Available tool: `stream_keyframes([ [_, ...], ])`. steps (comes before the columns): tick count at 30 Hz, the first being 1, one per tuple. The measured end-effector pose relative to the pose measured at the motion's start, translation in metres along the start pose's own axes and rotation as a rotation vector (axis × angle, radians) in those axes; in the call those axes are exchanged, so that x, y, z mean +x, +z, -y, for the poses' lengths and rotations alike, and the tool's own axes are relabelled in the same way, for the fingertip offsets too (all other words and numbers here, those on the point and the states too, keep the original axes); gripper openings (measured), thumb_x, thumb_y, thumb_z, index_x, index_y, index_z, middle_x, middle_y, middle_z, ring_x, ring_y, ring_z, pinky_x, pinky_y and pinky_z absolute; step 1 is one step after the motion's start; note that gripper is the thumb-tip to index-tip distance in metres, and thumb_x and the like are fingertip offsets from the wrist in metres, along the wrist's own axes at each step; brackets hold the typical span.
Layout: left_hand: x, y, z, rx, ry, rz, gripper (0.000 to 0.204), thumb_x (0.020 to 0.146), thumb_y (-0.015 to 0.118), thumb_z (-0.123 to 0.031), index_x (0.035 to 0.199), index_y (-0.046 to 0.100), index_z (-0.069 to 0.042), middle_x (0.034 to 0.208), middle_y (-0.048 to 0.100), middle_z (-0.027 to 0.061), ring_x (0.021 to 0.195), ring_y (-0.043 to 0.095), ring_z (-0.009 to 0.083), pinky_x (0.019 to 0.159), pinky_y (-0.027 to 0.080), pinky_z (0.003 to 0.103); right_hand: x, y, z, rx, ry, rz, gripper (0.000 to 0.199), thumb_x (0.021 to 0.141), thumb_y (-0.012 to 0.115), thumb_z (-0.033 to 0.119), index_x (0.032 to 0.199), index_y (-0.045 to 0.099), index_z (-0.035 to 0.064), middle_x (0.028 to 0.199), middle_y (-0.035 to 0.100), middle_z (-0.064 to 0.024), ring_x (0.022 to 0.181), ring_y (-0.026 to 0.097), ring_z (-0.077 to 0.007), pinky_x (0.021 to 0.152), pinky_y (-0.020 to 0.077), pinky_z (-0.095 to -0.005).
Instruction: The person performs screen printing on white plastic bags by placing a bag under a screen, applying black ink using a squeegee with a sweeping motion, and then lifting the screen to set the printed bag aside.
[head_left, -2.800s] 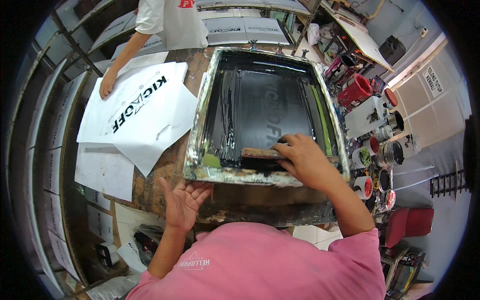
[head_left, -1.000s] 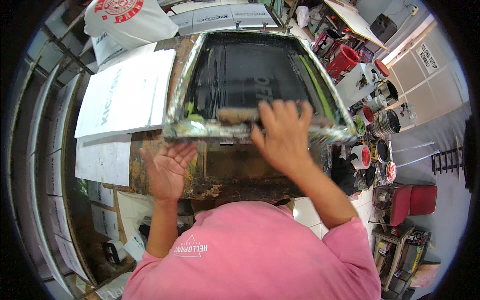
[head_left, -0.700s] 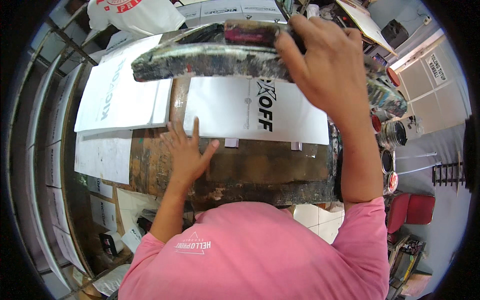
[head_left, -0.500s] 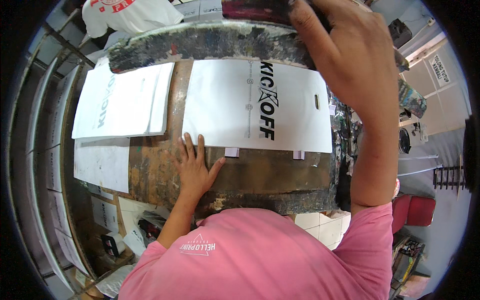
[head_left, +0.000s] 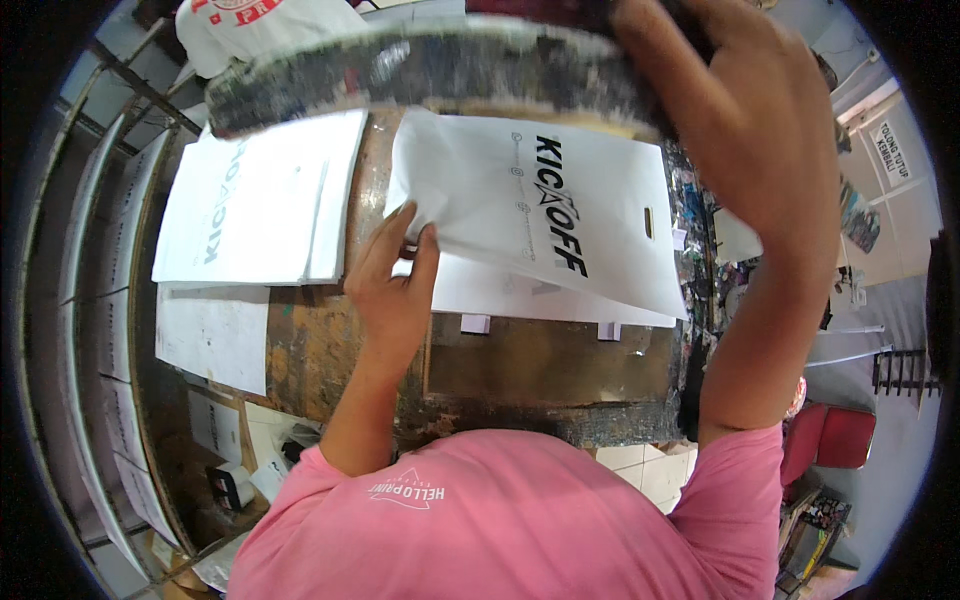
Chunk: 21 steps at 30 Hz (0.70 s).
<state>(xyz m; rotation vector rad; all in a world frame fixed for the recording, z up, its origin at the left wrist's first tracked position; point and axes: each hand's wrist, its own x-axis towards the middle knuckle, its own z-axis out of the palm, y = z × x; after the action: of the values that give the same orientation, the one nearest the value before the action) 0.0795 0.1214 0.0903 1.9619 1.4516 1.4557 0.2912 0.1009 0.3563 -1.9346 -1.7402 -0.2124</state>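
Lettering [head_left: 563, 206] looks finished on the white bag [head_left: 615, 190], partly lifted yet not off the counter [head_left: 310, 345]; the left hand [head_left: 394, 284] pinches its edge, the right hand [head_left: 752, 125] grips the tilted frame [head_left: 420, 75] above the counter.

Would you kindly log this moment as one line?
left hand: pinching white printed bag | right hand: at raised stained frame | bag: near edge raised over white sheet
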Motion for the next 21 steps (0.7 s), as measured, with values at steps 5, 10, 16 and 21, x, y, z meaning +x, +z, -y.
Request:
stream_keyframes([
  [5, -0.001, -0.048, 0.025, -0.11, -0.369, -0.054, 0.045, 0.095, 0.072, -0.005, 0.139, 0.066, 0.001, 0.083, 0.071, 0.0046, 0.067, 0.058, 0.0046, 0.059, 0.045, 0.022, -0.014, 0.025, -0.04, -0.106, -0.448, -0.277, 0.04, 0.098, 0.063, 0.041, 0.108, 0.073, 0.0032, 0.09, 0.07, -0.0211, 0.08, 0.065, -0.0435, 0.079, 0.0497, -0.0462],
  [10, 0.032, -0.128, 0.103, -0.108, -0.419, -0.071, 0.059, 0.086, 0.068, -0.004, 0.145, 0.059, 0.003, 0.081, 0.072, 0.0073, 0.062, 0.058, 0.0063, 0.056, 0.043, 0.023, -0.023, 0.033, -0.047, -0.102, -0.405, -0.302, 0.037, 0.096, 0.064, 0.036, 0.107, 0.071, 0.0015, 0.099, 0.071, -0.0208, 0.091, 0.064, -0.0413, 0.087, 0.0463, -0.0462],
  [16, 0.094, -0.224, 0.236, 0.126, -0.344, -0.006, 0.064, 0.078, 0.067, -0.006, 0.141, 0.061, 0.004, 0.116, 0.072, 0.025, 0.078, 0.073, 0.0217, 0.072, 0.059, 0.034, -0.038, 0.035, -0.034, -0.072, -0.347, -0.302, 0.039, 0.093, 0.067, 0.041, 0.092, 0.07, 0.002, 0.093, 0.071, -0.0163, 0.088, 0.065, -0.0352, 0.082, 0.0417, -0.0452],
  [21, 0.145, -0.228, 0.216, 0.928, -0.356, -0.114, 0.076, 0.085, 0.079, -0.017, 0.153, 0.048, 0.0, 0.139, 0.058, 0.0355, 0.108, 0.07, 0.0415, 0.096, 0.056, 0.043, -0.047, 0.037, -0.039, -0.102, -0.353, -0.277, 0.041, 0.094, 0.066, 0.034, 0.118, 0.069, 0.0006, 0.101, 0.071, -0.0194, 0.095, 0.066, -0.0369, 0.09, 0.0437, -0.0442],
])
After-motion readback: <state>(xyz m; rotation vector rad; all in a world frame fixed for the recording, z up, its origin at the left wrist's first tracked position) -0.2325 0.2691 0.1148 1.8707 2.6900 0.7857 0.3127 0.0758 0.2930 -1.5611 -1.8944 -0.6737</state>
